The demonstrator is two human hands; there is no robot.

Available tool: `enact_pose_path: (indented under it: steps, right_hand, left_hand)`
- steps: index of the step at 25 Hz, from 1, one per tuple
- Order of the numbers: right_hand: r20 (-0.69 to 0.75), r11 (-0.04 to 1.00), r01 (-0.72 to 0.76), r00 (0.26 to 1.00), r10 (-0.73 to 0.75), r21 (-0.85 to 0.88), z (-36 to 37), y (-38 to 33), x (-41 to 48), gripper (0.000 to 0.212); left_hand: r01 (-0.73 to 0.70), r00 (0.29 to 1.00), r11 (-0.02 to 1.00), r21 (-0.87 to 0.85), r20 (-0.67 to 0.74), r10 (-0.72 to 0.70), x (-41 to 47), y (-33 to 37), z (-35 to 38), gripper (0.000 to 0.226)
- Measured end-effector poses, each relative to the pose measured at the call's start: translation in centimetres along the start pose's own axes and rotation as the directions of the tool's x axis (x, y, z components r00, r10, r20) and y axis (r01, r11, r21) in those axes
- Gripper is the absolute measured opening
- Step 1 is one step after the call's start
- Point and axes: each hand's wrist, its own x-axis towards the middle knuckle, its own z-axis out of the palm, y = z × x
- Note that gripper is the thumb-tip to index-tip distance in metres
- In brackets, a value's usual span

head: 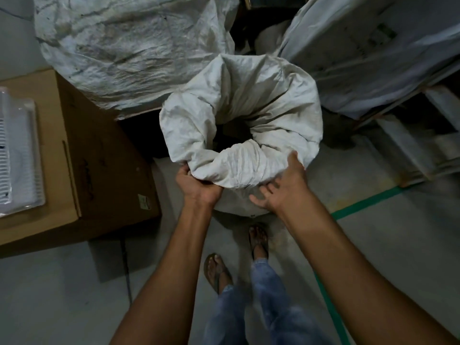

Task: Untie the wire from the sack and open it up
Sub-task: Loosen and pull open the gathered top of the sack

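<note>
Your right hand (pixel 281 188) lay against the near rolled rim of the sack (pixel 261 95), fingers (pixel 268 190) loose and spread, gripping nothing. Your left hand (pixel 199 186) gripped the same rim just beside it, fingers curled into the fabric. Sack stood upright on the floor (pixel 373 245) ahead of your sandalled feet (pixel 216 270), mouth open, rim rolled outward. Cardboard box (pixel 99 158) sat left of it, bigger covered sacks (pixel 124 46) behind.

At left I see a cardboard box (pixel 99 158) with a clear plastic package (pixel 17 155) on top. A big grubby woven bag (pixel 124 46) sits behind it. Green tape (pixel 368 201) crosses the floor (pixel 49 295) at right.
</note>
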Motion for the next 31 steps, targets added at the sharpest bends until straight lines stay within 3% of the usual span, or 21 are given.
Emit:
enact_pose_path:
  steps: [2,4,6,7,8,9,10,11,13,15,16,17,19,20,21,22,23,25,27,29,31]
  right_hand:
    - [0.121,0.988,-0.055,0.99,0.073,-0.142,1.6,0.3,-0.6,0.058]
    - [-0.022,0.965,-0.04,0.999,0.035,-0.259,2.3,0.3,0.6,0.039]
    - [-0.087,0.964,0.007,0.996,-0.032,-0.266,1.8,0.8,2.5,0.039]
    - [-0.063,0.964,0.067,0.994,-0.086,-0.258,1.4,1.1,3.6,0.045]
    - [-0.048,0.968,0.124,0.989,-0.138,-0.217,1.0,1.5,4.1,0.052]
    - [-0.052,0.976,0.169,0.983,-0.178,-0.14,0.5,2.1,4.9,0.057]
    - [-0.072,0.971,0.225,0.97,-0.231,-0.08,0.3,2.8,4.7,0.056]
    - [-0.081,0.959,0.279,0.956,-0.282,-0.043,0.0,3.7,4.7,0.054]
    - [-0.065,0.927,0.371,0.925,-0.374,-0.059,-0.4,5.8,4.1,0.052]
    - [-0.012,0.924,0.38,0.925,-0.381,-0.031,-1.5,7.6,3.8,0.048]
    - [0.021,0.928,0.372,0.928,-0.371,-0.028,-2.2,8.2,3.6,0.046]
    - [0.008,0.927,0.375,0.927,-0.375,-0.032,-2.8,8.3,3.4,0.043]
    - [-0.226,0.86,0.443,0.837,-0.499,-0.254,-3.8,7.6,3.2,0.046]
    - [-0.33,0.735,0.482,0.677,-0.658,-0.476,-3.8,6.9,2.8,0.055]
    - [-0.263,0.506,0.538,0.465,-0.845,-0.674,-3.5,5.9,2.4,0.063]
    - [-0.042,0.187,0.6,0.247,-0.968,-0.778,-2.7,4.6,2.4,0.065]
    - [0.238,-0.112,0.629,0.119,-0.964,-0.769,-1.2,3.0,3.0,0.066]
    - [0.708,-0.526,0.58,0.13,-0.695,-0.623,3.8,-1.2,5.1,0.082]
    - [0.913,-0.847,0.346,0.218,-0.346,-0.404,9.5,-5.3,8.3,0.1]
    - [0.958,-0.963,0.21,0.263,-0.111,-0.169,14.2,-8.0,10.8,0.086]
    - [0.976,-0.943,0.331,0.214,0.035,-0.039,16.4,-9.2,11.9,0.044]
  left_hand:
    - [0.013,1.0,0.998,0.055,-0.008,-0.012,-0.7,-0.2,-1.2,0.049]
    - [0.003,0.999,0.995,0.103,-0.035,0.0,-0.8,0.1,-1.6,0.05]
    - [-0.087,0.976,0.946,0.314,-0.165,0.145,-1.0,1.0,-1.8,0.049]
    - [-0.123,0.916,0.875,0.468,-0.286,0.281,-0.9,1.5,-1.9,0.049]
    - [-0.152,0.756,0.737,0.659,-0.403,0.516,-0.9,2.2,-1.8,0.049]
    - [-0.164,0.584,0.538,0.827,-0.358,0.729,-1.0,2.8,-1.2,0.047]
    - [-0.183,0.526,0.361,0.915,-0.219,0.822,-0.9,3.2,-0.1,0.048]
    - [-0.19,0.591,0.263,0.946,-0.103,0.8,-0.6,3.3,1.0,0.059]
    - [-0.04,0.762,0.125,0.991,-0.051,0.645,0.8,2.5,2.4,0.089]
    - [0.098,0.777,-0.042,0.994,-0.05,0.627,2.4,1.8,1.9,0.074]
    - [0.079,0.758,-0.004,0.997,-0.057,0.65,3.1,1.8,1.2,0.057]
    - [0.015,0.746,0.122,0.992,-0.092,0.659,3.8,1.9,0.3,0.043]
    - [-0.139,0.768,0.349,0.927,-0.122,0.629,4.2,2.1,-1.4,0.031]
    - [-0.21,0.793,0.422,0.882,-0.099,0.601,4.1,2.2,-1.8,0.028]
    - [-0.269,0.82,0.484,0.832,-0.066,0.568,3.9,2.3,-2.2,0.027]
    - [-0.293,0.845,0.514,0.806,-0.033,0.533,3.5,2.5,-2.5,0.027]
    - [-0.304,0.863,0.523,0.796,-0.003,0.506,3.2,2.8,-2.8,0.027]
    - [-0.311,0.882,0.482,0.819,0.061,0.467,2.2,3.6,-3.1,0.026]
    - [-0.319,0.895,0.424,0.848,0.122,0.429,1.5,4.8,-3.7,0.026]
    - [-0.333,0.907,0.385,0.861,0.181,0.381,0.8,5.9,-4.4,0.027]
    - [-0.356,0.914,0.384,0.852,0.23,0.335,0.8,6.9,-5.2,0.03]
